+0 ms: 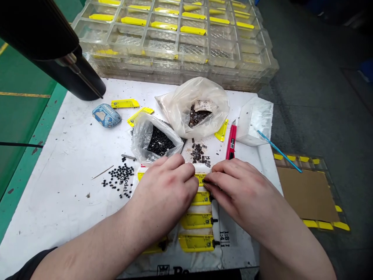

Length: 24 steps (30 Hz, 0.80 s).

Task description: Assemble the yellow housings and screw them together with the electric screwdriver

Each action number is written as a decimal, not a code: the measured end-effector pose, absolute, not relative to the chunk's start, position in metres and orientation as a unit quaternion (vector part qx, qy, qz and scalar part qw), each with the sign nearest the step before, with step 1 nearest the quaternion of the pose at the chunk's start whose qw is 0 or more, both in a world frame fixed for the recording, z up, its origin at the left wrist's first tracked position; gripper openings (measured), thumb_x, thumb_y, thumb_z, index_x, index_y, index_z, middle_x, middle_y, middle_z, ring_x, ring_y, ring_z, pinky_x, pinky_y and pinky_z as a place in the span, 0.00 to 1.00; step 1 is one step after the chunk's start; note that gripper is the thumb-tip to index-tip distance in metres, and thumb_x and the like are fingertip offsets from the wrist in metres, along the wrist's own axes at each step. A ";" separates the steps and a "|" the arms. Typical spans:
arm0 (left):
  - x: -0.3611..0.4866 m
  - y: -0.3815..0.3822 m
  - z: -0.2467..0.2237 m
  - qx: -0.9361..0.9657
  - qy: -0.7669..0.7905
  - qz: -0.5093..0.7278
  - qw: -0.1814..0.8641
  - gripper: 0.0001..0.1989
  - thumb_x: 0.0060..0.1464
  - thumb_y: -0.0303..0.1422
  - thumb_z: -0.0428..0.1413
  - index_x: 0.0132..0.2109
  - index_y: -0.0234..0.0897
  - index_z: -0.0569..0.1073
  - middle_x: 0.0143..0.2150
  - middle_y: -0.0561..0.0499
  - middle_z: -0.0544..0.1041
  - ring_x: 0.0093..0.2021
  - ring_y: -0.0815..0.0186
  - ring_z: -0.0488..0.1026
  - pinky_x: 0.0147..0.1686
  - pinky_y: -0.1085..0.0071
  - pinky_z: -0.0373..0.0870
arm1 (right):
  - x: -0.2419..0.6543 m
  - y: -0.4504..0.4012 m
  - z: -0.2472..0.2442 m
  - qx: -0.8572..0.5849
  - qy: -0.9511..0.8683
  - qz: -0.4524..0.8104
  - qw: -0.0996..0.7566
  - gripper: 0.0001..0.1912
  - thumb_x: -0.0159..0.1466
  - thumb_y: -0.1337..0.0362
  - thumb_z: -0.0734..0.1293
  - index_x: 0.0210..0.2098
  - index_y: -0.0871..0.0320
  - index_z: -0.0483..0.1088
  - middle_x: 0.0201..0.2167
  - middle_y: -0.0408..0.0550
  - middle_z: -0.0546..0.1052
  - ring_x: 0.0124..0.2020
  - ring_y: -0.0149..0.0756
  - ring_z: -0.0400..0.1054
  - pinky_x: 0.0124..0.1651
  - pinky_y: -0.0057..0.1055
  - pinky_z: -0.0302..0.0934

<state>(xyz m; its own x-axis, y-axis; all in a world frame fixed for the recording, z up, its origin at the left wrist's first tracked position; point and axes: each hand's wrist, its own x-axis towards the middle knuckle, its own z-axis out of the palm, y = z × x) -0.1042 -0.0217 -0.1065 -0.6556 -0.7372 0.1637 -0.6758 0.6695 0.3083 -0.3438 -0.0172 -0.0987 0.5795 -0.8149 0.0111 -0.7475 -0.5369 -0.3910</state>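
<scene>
The left hand (164,190) is closed, its fingers curled down over the top yellow plastic part (201,179) and seeming to steady it against the sheet. The right hand (239,190) comes in from the other side, its fingertips (207,182) pinched tight at that part's right end; whatever they may hold there is too small or too hidden to tell. The two hands meet at this one point, which looks like a way to brace the flat, glossy piece from both sides. Below it, more yellow parts (196,242) lie in a neat column, each with a small black stub at its right end, an order that seems meant to keep them aligned and easy to reach. Just left of the hands, round black beads (121,179) lie scattered on the white sheet (64,175), beside a thin wooden stick (101,172). Ahead, a clear plastic bag (159,142) sags open around black granules, and a larger crumpled bag (194,105) holds dark pieces and a paper label, both within easy reach. A small heap of dark pieces (198,152) sits between them and a red utility knife (231,142). Beyond the sheet, stacked clear trays (175,39) hold yellow parts in square cells
</scene>
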 end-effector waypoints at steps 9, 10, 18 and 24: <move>-0.105 -0.020 -0.113 0.389 -0.902 -0.112 0.151 0.06 0.66 0.31 0.63 0.37 0.39 0.78 0.39 0.51 0.79 0.43 0.59 0.70 0.41 0.59 0.66 | -0.343 -0.018 -0.101 -0.868 0.451 -0.098 0.185 0.05 0.76 0.68 0.69 0.46 0.56 0.79 0.45 0.47 0.77 0.47 0.41 0.69 0.53 0.46 0.66; -0.105 -0.019 -0.113 0.390 -0.902 -0.113 0.148 0.06 0.66 0.31 0.63 0.37 0.39 0.78 0.40 0.51 0.79 0.43 0.59 0.70 0.41 0.59 0.66 | -0.343 -0.017 -0.101 -0.867 0.452 -0.098 0.184 0.05 0.76 0.67 0.69 0.46 0.56 0.79 0.45 0.47 0.77 0.47 0.41 0.69 0.53 0.46 0.66; -0.104 -0.020 -0.109 0.388 -0.904 -0.120 0.136 0.07 0.68 0.32 0.60 0.38 0.39 0.78 0.40 0.51 0.79 0.44 0.58 0.71 0.41 0.58 0.69 | -0.342 -0.018 -0.101 -0.868 0.448 -0.100 0.187 0.05 0.76 0.67 0.69 0.46 0.57 0.79 0.45 0.47 0.77 0.47 0.41 0.68 0.53 0.47 0.66; -0.105 -0.022 -0.106 0.388 -0.905 -0.115 0.129 0.06 0.68 0.33 0.60 0.40 0.40 0.79 0.41 0.51 0.79 0.45 0.58 0.71 0.41 0.58 0.69 | -0.343 -0.019 -0.100 -0.869 0.447 -0.101 0.187 0.05 0.76 0.67 0.69 0.45 0.57 0.79 0.44 0.47 0.77 0.47 0.42 0.69 0.52 0.46 0.66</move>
<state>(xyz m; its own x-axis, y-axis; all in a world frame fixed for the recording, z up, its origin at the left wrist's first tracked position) -0.1047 -0.0217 -0.1064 -0.6655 -0.7323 0.1442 -0.6732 0.6723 0.3078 -0.3426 -0.0194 -0.1003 0.5807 -0.8141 0.0087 -0.7381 -0.5309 -0.4163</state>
